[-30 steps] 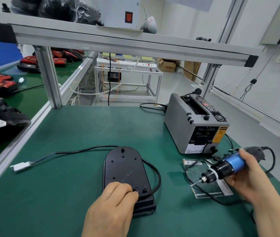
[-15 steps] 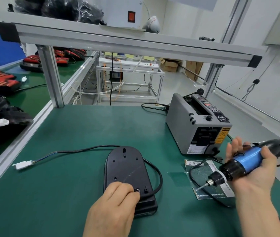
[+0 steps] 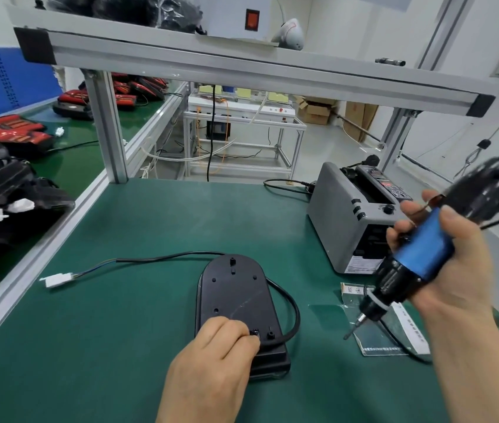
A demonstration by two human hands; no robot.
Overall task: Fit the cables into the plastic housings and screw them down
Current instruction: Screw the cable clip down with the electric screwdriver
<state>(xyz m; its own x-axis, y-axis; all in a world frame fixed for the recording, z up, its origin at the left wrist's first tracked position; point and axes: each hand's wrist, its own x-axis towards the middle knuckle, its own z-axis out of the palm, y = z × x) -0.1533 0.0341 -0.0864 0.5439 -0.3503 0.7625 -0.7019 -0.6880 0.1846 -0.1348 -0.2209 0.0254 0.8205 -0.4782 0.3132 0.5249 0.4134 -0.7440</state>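
A black plastic housing (image 3: pixel 236 294) lies flat on the green mat. A black cable (image 3: pixel 291 306) loops from its near right edge round the back to a white connector (image 3: pixel 57 280) at the left. My left hand (image 3: pixel 211 364) rests on the housing's near end, its fingertips pinching a small black part (image 3: pixel 254 333) at a screw post. My right hand (image 3: pixel 452 267) grips a blue and black electric screwdriver (image 3: pixel 406 270), held in the air right of the housing, its bit pointing down and left over a clear bag (image 3: pixel 382 325).
A grey tape dispenser (image 3: pixel 355 218) stands at the back right, its power cord trailing behind. An aluminium frame post (image 3: pixel 107 126) and shelf rail cross the back. Black and red housings (image 3: pixel 10 178) are piled on the neighbouring bench at the left.
My right hand has raised the screwdriver and closed its fingers round the blue body, tilting the bit more steeply downward. My left hand has stayed on the housing.
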